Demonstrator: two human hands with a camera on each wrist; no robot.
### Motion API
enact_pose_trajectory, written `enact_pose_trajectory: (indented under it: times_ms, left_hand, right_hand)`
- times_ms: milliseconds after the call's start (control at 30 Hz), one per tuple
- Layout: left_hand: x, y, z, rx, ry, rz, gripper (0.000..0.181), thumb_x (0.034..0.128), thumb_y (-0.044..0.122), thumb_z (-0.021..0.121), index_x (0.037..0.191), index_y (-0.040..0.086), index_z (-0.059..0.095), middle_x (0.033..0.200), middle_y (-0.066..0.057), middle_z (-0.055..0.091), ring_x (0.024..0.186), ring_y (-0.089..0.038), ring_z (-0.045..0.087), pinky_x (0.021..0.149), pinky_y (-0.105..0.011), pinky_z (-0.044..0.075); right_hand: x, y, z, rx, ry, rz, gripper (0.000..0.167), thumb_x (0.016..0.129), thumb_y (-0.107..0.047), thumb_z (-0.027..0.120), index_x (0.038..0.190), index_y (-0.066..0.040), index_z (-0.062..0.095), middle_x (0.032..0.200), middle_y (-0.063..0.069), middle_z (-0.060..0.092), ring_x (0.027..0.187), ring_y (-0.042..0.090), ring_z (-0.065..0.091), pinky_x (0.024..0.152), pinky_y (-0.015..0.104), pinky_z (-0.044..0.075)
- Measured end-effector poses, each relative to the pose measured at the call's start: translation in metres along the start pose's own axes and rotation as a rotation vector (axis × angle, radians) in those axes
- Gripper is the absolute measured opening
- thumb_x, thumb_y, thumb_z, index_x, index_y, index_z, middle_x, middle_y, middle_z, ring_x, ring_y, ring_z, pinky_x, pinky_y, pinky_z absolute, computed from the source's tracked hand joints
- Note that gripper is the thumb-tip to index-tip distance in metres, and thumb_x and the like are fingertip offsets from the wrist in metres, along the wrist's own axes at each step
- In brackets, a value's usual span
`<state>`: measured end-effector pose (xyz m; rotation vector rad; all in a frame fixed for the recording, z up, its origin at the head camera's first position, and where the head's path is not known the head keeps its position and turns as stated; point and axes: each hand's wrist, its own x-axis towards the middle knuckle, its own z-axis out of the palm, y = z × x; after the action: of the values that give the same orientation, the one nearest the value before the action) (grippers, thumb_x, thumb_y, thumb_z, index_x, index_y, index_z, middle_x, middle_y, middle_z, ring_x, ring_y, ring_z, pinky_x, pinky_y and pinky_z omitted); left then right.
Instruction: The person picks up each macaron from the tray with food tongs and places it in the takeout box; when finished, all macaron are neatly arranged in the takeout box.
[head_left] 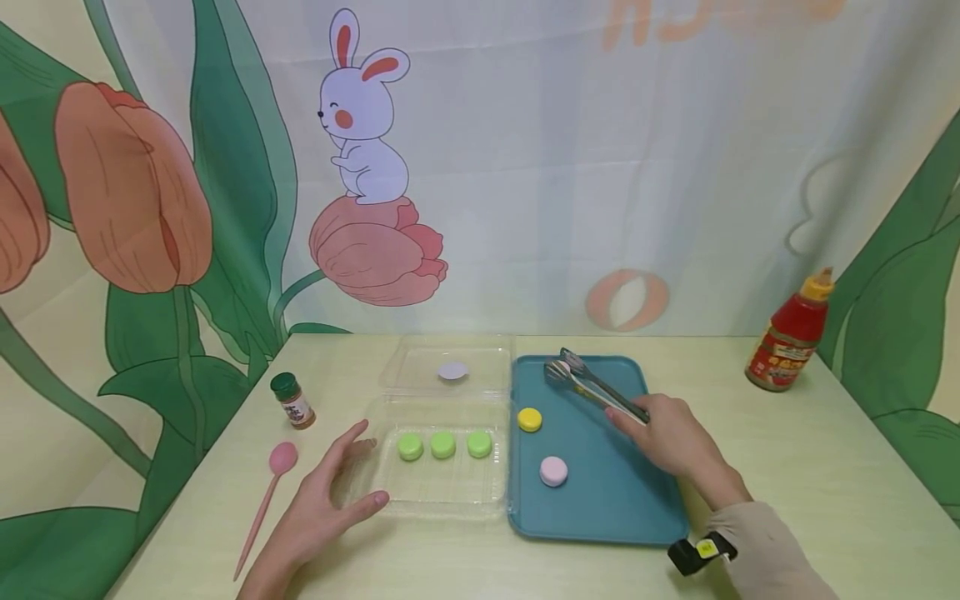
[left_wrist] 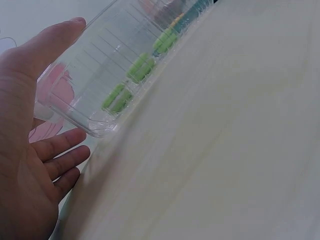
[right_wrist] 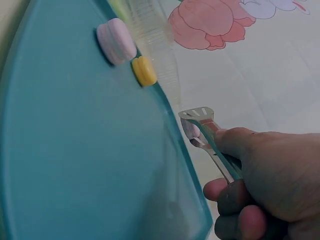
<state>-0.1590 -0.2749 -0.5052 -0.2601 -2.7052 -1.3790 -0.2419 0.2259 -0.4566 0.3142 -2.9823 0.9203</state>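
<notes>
My right hand (head_left: 678,446) grips metal tongs (head_left: 609,390) over the back of the blue tray (head_left: 615,508). Between the tongs' heads is a pale pink macaron (right_wrist: 190,129), held off the tray. A yellow macaron (head_left: 529,419) and another pale pink macaron (head_left: 553,472) lie along the tray's left side. Left of the tray stands a clear plastic box (head_left: 450,492), lid folded back, with a row of three green macarons (head_left: 442,445) inside. My left hand (head_left: 318,508), thumb and fingers spread, is at the box's left end; whether it touches the box I cannot tell.
A small green-capped spice jar (head_left: 292,402) and a pink spoon (head_left: 274,492) are on the left of the table. At the back right stands a red sauce bottle (head_left: 791,337) with a yellow cap. A printed curtain (head_left: 510,167) hangs behind the table.
</notes>
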Motion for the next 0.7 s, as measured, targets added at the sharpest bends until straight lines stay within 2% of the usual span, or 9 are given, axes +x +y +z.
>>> enact_pose_trajectory:
  times_ms: [67, 100, 167, 233, 300, 367, 533, 600, 700]
  left_hand:
    - [0.0, 0.0, 0.0, 0.001, 0.001, 0.003, 0.098, 0.0943, 0.039, 0.091, 0.174, 0.036, 0.034, 0.16, -0.005, 0.063, 0.158, -0.034, 0.05, 0.129, -0.035, 0.032]
    - [0.0, 0.0, 0.001, 0.002, 0.001, 0.004, 0.098, 0.0942, 0.039, 0.091, 0.174, 0.036, 0.034, 0.16, -0.005, 0.063, 0.157, -0.034, 0.05, 0.129, -0.037, 0.033]
    - [0.0, 0.0, 0.001, 0.003, 0.002, 0.006, 0.098, 0.0941, 0.038, 0.091, 0.174, 0.035, 0.034, 0.16, -0.005, 0.063, 0.157, -0.034, 0.05, 0.13, -0.046, 0.034]
    - [0.001, 0.0, 0.0, 0.005, 0.005, 0.012, 0.099, 0.0939, 0.038, 0.091, 0.174, 0.033, 0.034, 0.16, -0.005, 0.063, 0.157, -0.035, 0.051, 0.128, -0.057, 0.033]
    - [0.001, 0.0, 0.0, 0.008, 0.006, 0.016, 0.099, 0.0942, 0.038, 0.091, 0.174, 0.032, 0.034, 0.16, -0.005, 0.063, 0.156, -0.035, 0.051, 0.127, -0.063, 0.033]
    - [0.001, -0.001, -0.001, 0.007, 0.006, 0.021, 0.098, 0.0946, 0.037, 0.091, 0.174, 0.033, 0.034, 0.16, -0.005, 0.063, 0.156, -0.035, 0.051, 0.127, -0.063, 0.033]
    - [0.002, -0.002, 0.0, 0.005, 0.003, 0.023, 0.097, 0.095, 0.037, 0.09, 0.174, 0.035, 0.034, 0.16, -0.005, 0.063, 0.156, -0.035, 0.051, 0.129, -0.052, 0.035]
    - [0.002, -0.002, 0.0, 0.003, 0.001, 0.021, 0.098, 0.0948, 0.037, 0.091, 0.174, 0.033, 0.034, 0.16, -0.006, 0.063, 0.157, -0.036, 0.051, 0.129, -0.054, 0.034]
    - [0.002, -0.002, 0.0, -0.003, -0.002, 0.02, 0.099, 0.0944, 0.037, 0.091, 0.175, 0.029, 0.034, 0.16, -0.007, 0.063, 0.157, -0.038, 0.05, 0.128, -0.064, 0.032]
  right_hand:
    - [0.0, -0.002, -0.003, 0.009, 0.023, -0.011, 0.046, 0.112, -0.049, 0.066, 0.098, -0.006, 0.074, 0.07, 0.001, 0.051, 0.064, 0.017, 0.053, 0.058, 0.032, 0.041]
    - [0.0, -0.004, -0.005, 0.014, 0.033, -0.016, 0.045, 0.111, -0.049, 0.067, 0.094, -0.008, 0.072, 0.069, 0.001, 0.051, 0.063, 0.017, 0.052, 0.057, 0.032, 0.04]
    - [-0.002, -0.008, -0.008, 0.019, 0.053, -0.03, 0.046, 0.111, -0.05, 0.068, 0.085, -0.012, 0.065, 0.067, 0.0, 0.051, 0.061, 0.016, 0.051, 0.056, 0.031, 0.039]
    - [-0.003, -0.014, -0.011, 0.019, 0.069, -0.045, 0.048, 0.11, -0.051, 0.068, 0.082, -0.014, 0.06, 0.067, 0.0, 0.048, 0.061, 0.016, 0.048, 0.056, 0.031, 0.037]
    - [-0.005, -0.021, -0.014, 0.016, 0.081, -0.062, 0.048, 0.11, -0.051, 0.068, 0.081, -0.014, 0.059, 0.068, 0.0, 0.047, 0.062, 0.016, 0.047, 0.056, 0.031, 0.037]
    - [-0.007, -0.029, -0.016, 0.013, 0.086, -0.081, 0.045, 0.11, -0.05, 0.069, 0.082, -0.015, 0.061, 0.068, 0.0, 0.046, 0.062, 0.017, 0.046, 0.056, 0.03, 0.036]
    - [-0.014, -0.049, -0.016, 0.056, 0.062, -0.114, 0.041, 0.11, -0.05, 0.069, 0.087, -0.016, 0.065, 0.067, -0.002, 0.045, 0.06, 0.015, 0.043, 0.053, 0.028, 0.033]
    - [-0.017, -0.057, -0.012, 0.087, 0.042, -0.134, 0.04, 0.109, -0.05, 0.07, 0.087, -0.017, 0.066, 0.068, -0.003, 0.045, 0.059, 0.014, 0.043, 0.052, 0.027, 0.033]
    - [-0.021, -0.069, -0.004, 0.12, 0.013, -0.183, 0.038, 0.108, -0.05, 0.072, 0.085, -0.02, 0.067, 0.068, -0.006, 0.046, 0.058, 0.01, 0.043, 0.052, 0.026, 0.034]
